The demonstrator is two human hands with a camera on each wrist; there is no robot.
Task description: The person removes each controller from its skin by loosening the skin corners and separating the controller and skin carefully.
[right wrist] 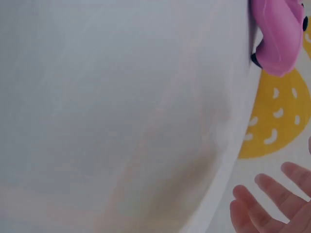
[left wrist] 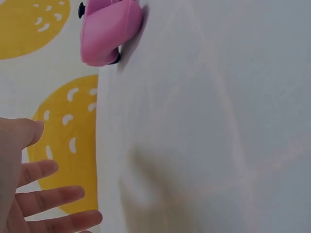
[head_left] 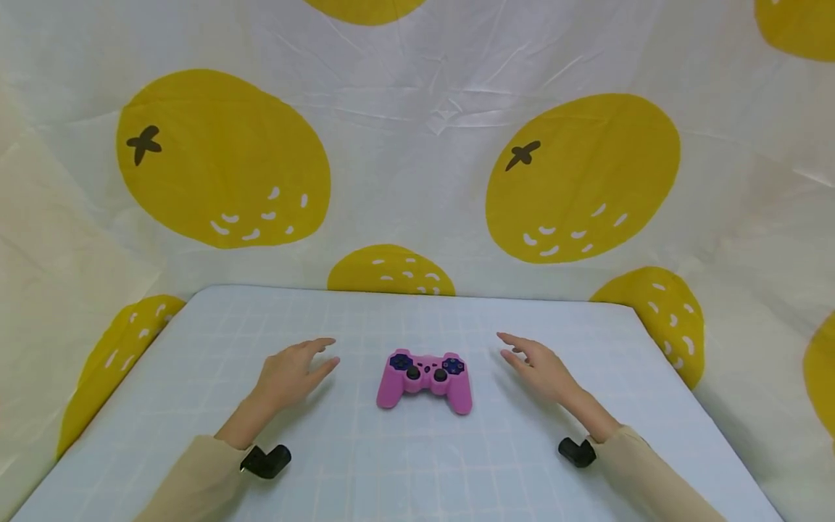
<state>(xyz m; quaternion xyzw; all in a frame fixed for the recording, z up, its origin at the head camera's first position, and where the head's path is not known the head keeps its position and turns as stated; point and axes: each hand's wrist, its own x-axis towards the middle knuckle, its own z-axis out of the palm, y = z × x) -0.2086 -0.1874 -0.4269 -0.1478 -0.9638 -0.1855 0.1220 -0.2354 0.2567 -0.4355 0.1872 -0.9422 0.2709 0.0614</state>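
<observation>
A pink game controller [head_left: 425,379] with dark sticks and buttons lies flat in the middle of the pale checked table [head_left: 391,471]. My left hand [head_left: 295,371] hovers just left of it, fingers straight and spread, holding nothing. My right hand [head_left: 535,362] hovers just right of it in the same way. Neither hand touches the controller. In the left wrist view the controller [left wrist: 108,31] shows at the top edge, with my fingers [left wrist: 46,199] at the lower left. In the right wrist view the controller [right wrist: 279,34] sits at the top right above my fingertips [right wrist: 265,206].
A white cloth printed with large yellow oranges [head_left: 222,159] hangs behind and around the table. Black wrist cameras [head_left: 266,461] sit on both beige sleeves. The table's far edge [head_left: 404,293] runs close behind the controller.
</observation>
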